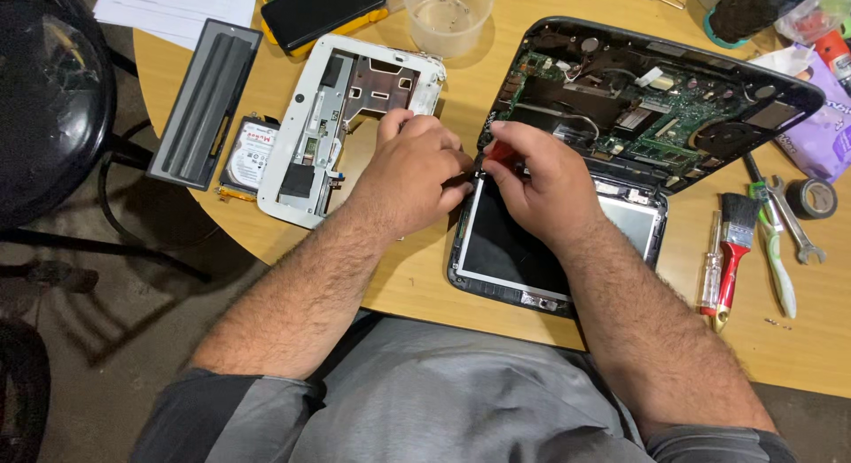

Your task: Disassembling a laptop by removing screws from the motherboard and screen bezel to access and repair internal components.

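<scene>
A small opened laptop lies on the round wooden table (pixel 425 277), its base (pixel 656 100) showing the green circuit board. Its screen panel (pixel 505 250) lies flat toward me. My right hand (pixel 541 184) is closed around a red-handled tool (pixel 502 151) at the screen's top left corner, by the hinge. My left hand (pixel 412 171) sits close beside it, fingers curled and touching the same corner. What the left fingers pinch is hidden.
A white laptop cover (pixel 306 162) lies left of my hands, next to a hard drive (pixel 248 157) and a grey tray (pixel 204 104). A plastic cup (pixel 448 15) and a black-and-yellow case (pixel 324 11) stand behind. A red brush (pixel 734 241), screwdriver (pixel 711 268), wrench (pixel 795 219) and tape roll (pixel 811 197) lie right.
</scene>
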